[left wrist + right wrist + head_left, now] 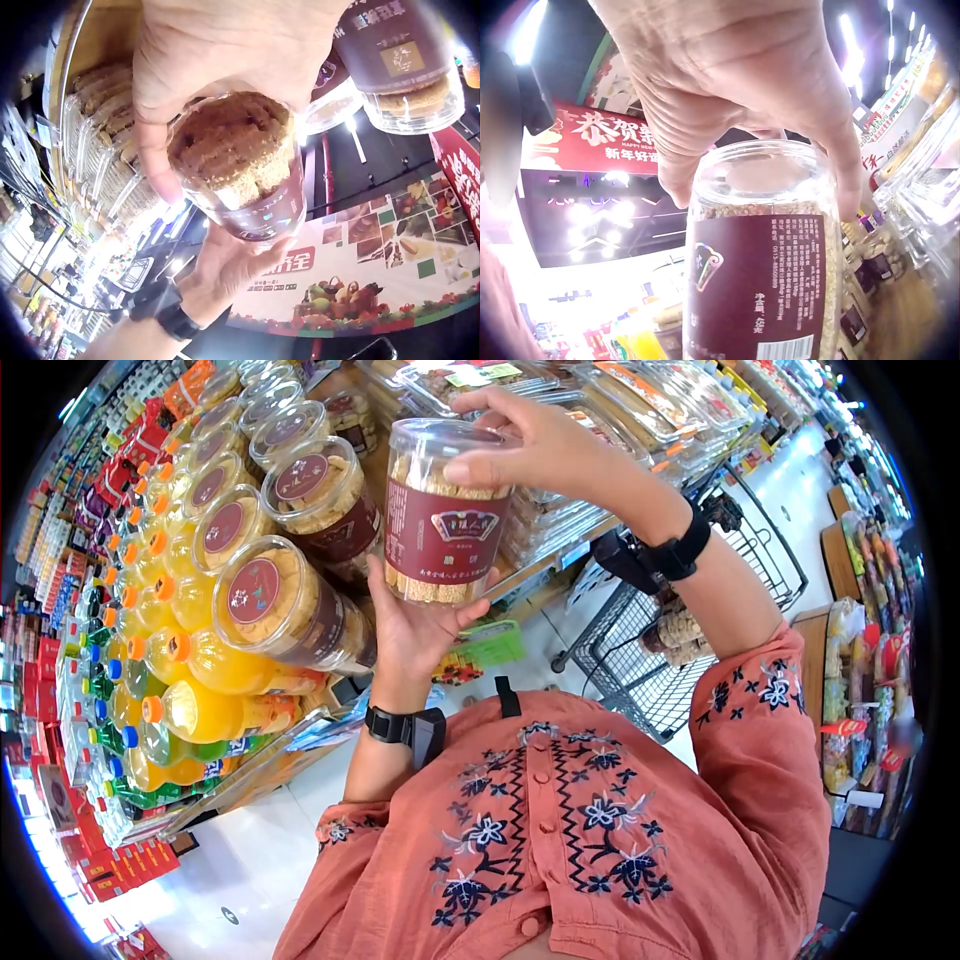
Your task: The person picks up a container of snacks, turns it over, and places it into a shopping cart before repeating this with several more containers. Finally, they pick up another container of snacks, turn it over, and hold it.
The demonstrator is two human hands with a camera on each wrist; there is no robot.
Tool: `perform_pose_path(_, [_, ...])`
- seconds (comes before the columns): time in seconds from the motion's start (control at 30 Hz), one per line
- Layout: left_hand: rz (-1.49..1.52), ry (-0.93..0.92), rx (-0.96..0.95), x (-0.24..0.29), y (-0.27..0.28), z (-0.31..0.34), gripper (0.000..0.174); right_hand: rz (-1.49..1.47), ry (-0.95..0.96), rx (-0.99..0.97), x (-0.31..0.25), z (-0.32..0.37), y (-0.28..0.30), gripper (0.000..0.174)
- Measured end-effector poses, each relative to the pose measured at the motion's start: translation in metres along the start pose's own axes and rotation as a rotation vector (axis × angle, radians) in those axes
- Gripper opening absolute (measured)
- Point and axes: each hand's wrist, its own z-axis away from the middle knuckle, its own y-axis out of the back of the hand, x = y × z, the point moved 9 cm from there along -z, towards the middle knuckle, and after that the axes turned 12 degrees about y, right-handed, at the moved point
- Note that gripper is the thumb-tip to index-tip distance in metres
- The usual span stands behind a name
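A clear plastic jar of sesame-coated biscuits [445, 535] with a maroon label is held up between both hands, nearly upright. From below, my left hand [412, 632] supports it, thumb on one side and fingers on the other. My right hand [545, 445] grips the lid end, its thumb across the upper front. In the left wrist view the base of the jar [232, 154] faces the camera, with the left hand [225, 56] curled round it. The right wrist view shows the right hand [735, 82] spread over the transparent lid [765, 169], above fine print and a barcode.
Similar biscuit jars [285, 600] stand in rows on the left, beside orange drink bottles [205, 710]. Clear boxes of pastries [640, 405] are stacked behind the right hand. A shopping cart [640, 660] stands at the right, near shelves of packaged goods [875, 690].
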Motion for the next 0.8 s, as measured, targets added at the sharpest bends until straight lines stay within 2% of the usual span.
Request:
perform_pose_path(0.1, [0.036, 0.008, 0.027, -0.003, 0.000, 0.002, 0.081, -0.049, 0.108, 0.000, -0.014, 0.004, -0.009, 0.088])
perform_pose_path(0.2, [0.114, 0.044, -0.057, -0.009, 0.009, 0.000, 0.085, 0.048, 0.170, -0.007, -0.027, 0.006, -0.014, 0.092])
perform_pose_path(0.33, [0.139, 0.061, -0.017, -0.014, 0.010, -0.004, 0.082, 0.208, 0.251, 0.063, -0.052, 0.018, -0.017, 0.091])
perform_pose_path(0.47, [0.104, -0.004, 0.032, -0.011, 0.032, -0.008, 0.074, 0.278, 0.378, 0.143, -0.072, 0.028, -0.030, 0.097])
perform_pose_path(0.53, [0.039, -0.034, 0.006, -0.007, 0.023, -0.011, 0.071, 0.280, 0.394, 0.142, -0.079, 0.034, -0.029, 0.098])
perform_pose_path(0.6, [-0.009, -0.045, -0.005, -0.006, 0.029, -0.015, 0.071, 0.312, 0.474, 0.181, -0.082, 0.041, -0.035, 0.098])
perform_pose_path(0.8, [-0.023, -0.093, 0.036, -0.004, 0.025, -0.022, 0.069, 0.315, 0.509, 0.189, -0.063, 0.053, -0.035, 0.100])
